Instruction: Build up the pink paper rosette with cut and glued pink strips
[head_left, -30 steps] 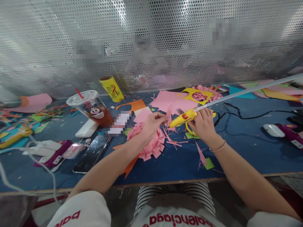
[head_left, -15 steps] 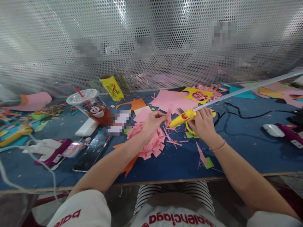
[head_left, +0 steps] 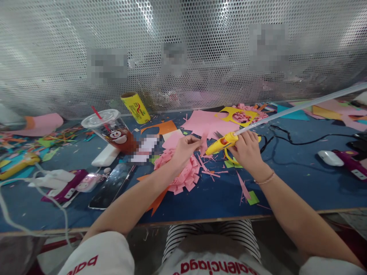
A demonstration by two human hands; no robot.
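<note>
Shirt front: red "balenciaga" on the white shirt [head_left: 212,266], nearer the wearer than the cup [head_left: 119,131], cropped by the bottom edge
Sleeve: red "bale" on the left sleeve [head_left: 99,254], also on the cup's near side, word cut short
Cup: snowman emblem
Yellow tube: black and red print on the tube [head_left: 136,108] behind the cup, too small to read
Paper: blurred out on the white paper [head_left: 145,148] right of the cup

The flower [head_left: 187,176] is smooth, matt paper.
</note>
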